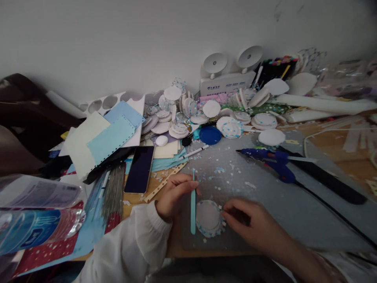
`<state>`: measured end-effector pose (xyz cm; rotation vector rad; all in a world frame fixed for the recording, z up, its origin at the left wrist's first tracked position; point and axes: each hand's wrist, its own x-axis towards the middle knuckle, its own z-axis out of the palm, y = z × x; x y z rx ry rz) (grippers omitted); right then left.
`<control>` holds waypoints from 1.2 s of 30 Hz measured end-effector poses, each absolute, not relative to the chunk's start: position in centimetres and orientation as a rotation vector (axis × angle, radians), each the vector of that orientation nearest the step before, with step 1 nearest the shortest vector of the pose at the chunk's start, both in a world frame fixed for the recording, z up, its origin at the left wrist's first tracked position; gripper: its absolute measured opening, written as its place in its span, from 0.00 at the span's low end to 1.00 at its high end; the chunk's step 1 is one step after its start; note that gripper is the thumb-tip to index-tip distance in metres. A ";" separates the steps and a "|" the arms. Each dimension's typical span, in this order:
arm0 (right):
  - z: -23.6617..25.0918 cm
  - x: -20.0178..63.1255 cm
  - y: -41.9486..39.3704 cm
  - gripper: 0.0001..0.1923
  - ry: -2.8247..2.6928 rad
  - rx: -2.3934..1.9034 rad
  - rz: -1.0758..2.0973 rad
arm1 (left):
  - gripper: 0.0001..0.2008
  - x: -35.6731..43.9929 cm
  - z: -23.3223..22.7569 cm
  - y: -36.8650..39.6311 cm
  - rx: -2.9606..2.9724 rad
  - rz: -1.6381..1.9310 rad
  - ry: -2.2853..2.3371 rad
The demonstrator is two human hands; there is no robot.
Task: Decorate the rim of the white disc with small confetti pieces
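Note:
My left hand point(173, 194) pinches a thin light-blue paper strip point(193, 210) that stands on edge, running down the left side of a white round disc point(207, 217). The disc has a blue-speckled trim around its rim and lies on a grey mat point(265, 196) near the table's front edge. My right hand point(250, 222) rests on the mat with its fingertips touching the disc's right rim. Whether something small is held between those fingers is too small to tell.
A blue glue gun point(272, 159) with a black cord lies on the mat behind my right hand. A phone point(140, 169), a pen point(194, 151), a blue lid point(210, 135) and a heap of finished discs point(206, 114) sit further back. Coloured paper sheets point(106, 137) and a plastic bottle point(35, 226) crowd the left.

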<state>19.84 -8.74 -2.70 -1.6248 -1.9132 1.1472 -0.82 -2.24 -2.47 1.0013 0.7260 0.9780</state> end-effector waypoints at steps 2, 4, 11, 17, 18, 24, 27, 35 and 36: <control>-3.0 20.0 -8.6 0.09 -1.848 -1.628 1.163 | 0.14 -0.8 -2.0 -1.8 0.899 1.038 0.689; -3.3 20.5 -8.4 0.10 -1.806 -1.621 1.157 | 0.15 -1.1 -1.3 -1.2 0.711 1.123 0.599; -3.6 22.8 -8.6 0.10 -1.840 -1.524 0.826 | 0.15 -2.7 -0.4 1.0 0.463 1.332 0.513; -3.9 28.4 -6.7 0.13 -1.482 -1.871 -0.184 | 0.15 -1.4 -1.7 -0.8 1.065 1.087 0.827; -4.0 29.2 -6.1 0.15 -1.527 -1.902 -0.307 | 0.15 -1.3 -1.9 -1.1 1.107 1.036 0.840; -5.8 30.8 -3.1 0.09 -1.925 -1.879 -0.332 | 0.20 -1.1 -2.2 -1.7 1.395 0.714 0.818; -5.6 31.0 -2.5 0.13 -1.931 -1.844 -0.294 | 0.22 -1.0 -2.0 -1.6 1.436 0.647 0.808; -1.3 27.7 -1.9 0.21 -1.424 -2.057 0.019 | 0.22 -0.9 -2.2 -1.6 1.389 0.645 0.825; -1.3 26.8 -1.8 0.20 -1.425 -1.994 0.086 | 0.22 -0.9 -2.2 -1.6 1.390 0.645 0.829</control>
